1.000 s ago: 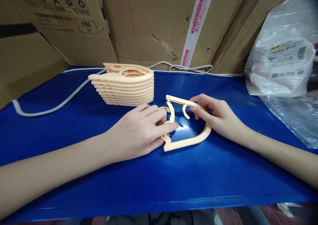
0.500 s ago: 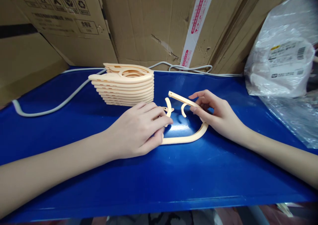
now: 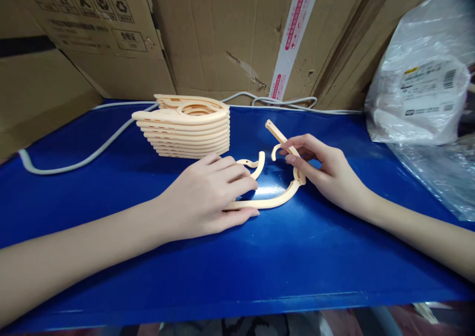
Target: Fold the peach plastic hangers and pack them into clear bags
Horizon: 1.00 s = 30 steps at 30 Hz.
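A cream plastic folding hanger (image 3: 280, 197) lies partly unfolded on the blue tabletop (image 3: 237, 271). My left hand (image 3: 218, 195) is wrapped over its left part, thumb along the near curved arm, and hides much of it. In my right hand (image 3: 321, 163), thumb and fingers pinch the hanger's other arm (image 3: 276, 131), a narrow bar tilted up and away to the left. A small curved hook (image 3: 274, 153) sticks out beside those fingers. Behind my left hand stands a neat stack of folded hangers (image 3: 185, 135) of the same cream colour.
Cardboard boxes (image 3: 222, 39) form a wall along the back and left. A pale cable (image 3: 85, 163) runs along the rear and curls at the left. At the back right sits a clear plastic bag (image 3: 419, 113) with a label, its loose film spreading over the right side.
My right hand has swung the pinched arm more upright, its tip moving right and away. My left hand has its thumb stretched further along the near arm, and the hanger has shifted slightly left.
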Each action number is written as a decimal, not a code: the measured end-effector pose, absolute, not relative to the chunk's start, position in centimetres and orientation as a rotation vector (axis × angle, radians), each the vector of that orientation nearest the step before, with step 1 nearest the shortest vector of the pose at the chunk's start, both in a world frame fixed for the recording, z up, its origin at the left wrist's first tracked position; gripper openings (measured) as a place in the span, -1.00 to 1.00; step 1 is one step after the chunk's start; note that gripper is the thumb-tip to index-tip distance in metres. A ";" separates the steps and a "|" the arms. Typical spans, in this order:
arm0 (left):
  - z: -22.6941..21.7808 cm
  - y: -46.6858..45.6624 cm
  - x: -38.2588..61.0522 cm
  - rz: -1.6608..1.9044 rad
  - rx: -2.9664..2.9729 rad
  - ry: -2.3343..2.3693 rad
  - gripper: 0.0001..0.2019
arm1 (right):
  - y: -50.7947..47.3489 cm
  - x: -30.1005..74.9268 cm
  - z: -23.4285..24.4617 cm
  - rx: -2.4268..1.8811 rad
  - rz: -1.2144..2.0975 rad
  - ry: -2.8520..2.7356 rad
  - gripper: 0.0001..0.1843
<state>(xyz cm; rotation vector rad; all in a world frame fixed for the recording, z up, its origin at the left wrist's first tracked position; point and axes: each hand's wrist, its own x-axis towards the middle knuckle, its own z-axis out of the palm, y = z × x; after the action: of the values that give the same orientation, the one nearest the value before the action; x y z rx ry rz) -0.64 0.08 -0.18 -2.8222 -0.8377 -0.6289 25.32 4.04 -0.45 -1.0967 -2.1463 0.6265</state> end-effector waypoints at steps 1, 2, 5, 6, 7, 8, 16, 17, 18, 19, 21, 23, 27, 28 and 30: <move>-0.1 0.1 -0.6 -0.625 -2.817 -0.829 -0.78 | 4.0 25.3 -0.4 -1.095 0.609 -2.178 -0.81; -0.1 0.0 -0.6 -0.625 -2.814 -0.820 -0.78 | 4.1 25.4 -0.4 -1.087 0.595 -2.206 -0.80; 0.0 0.0 -0.5 -0.615 -2.823 -0.789 -0.81 | 4.1 25.3 -0.3 -1.077 0.567 -2.244 -0.77; -0.1 0.0 -0.5 -0.610 -2.831 -0.778 -0.83 | 4.1 25.3 -0.2 -1.087 0.551 -2.240 -0.77; -0.1 0.0 -0.4 -0.607 -2.836 -0.770 -0.84 | 4.1 25.3 -0.2 -1.096 0.532 -2.237 -0.77; -0.1 0.0 -0.4 -0.607 -2.839 -0.765 -0.85 | 4.1 25.3 -0.2 -1.104 0.519 -2.238 -0.77; 0.0 0.0 -0.3 -0.606 -2.837 -0.714 -0.83 | 4.2 25.3 -0.4 -1.127 0.496 -2.249 -0.78; 0.0 0.0 -0.4 -0.603 -2.839 -0.703 -0.82 | 4.2 25.3 -0.4 -1.124 0.493 -2.255 -0.78; 0.0 0.0 -0.4 -0.602 -2.839 -0.693 -0.82 | 4.2 25.3 -0.4 -1.121 0.487 -2.262 -0.78; 0.0 0.0 -0.4 -0.605 -2.837 -0.684 -0.82 | 4.2 25.3 -0.4 -1.118 0.481 -2.267 -0.79; -0.1 0.0 -0.5 -0.612 -2.825 -0.666 -0.81 | 4.2 25.3 -0.4 -1.114 0.466 -2.275 -0.79; -0.2 0.0 -0.5 -0.631 -2.802 -0.644 -0.80 | 4.2 25.3 -0.4 -1.110 0.460 -2.285 -0.80; -0.3 0.0 -0.6 -0.676 -2.769 -0.598 -0.80 | 4.2 25.4 -0.4 -1.098 0.458 -2.313 -0.81; -0.3 0.0 -0.6 -0.688 -2.772 -0.581 -0.79 | 4.2 25.4 -0.4 -1.096 0.453 -2.319 -0.81; -0.3 0.1 -0.7 -0.708 -2.784 -0.527 -0.78 | 4.2 25.4 -0.4 -1.085 0.441 -2.327 -0.79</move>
<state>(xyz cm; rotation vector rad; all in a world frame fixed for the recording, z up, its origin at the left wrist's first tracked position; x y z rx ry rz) -0.71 0.07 -0.34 -2.7841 -0.5273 -0.7076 25.36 4.24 -0.43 -1.0847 -2.3270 0.4409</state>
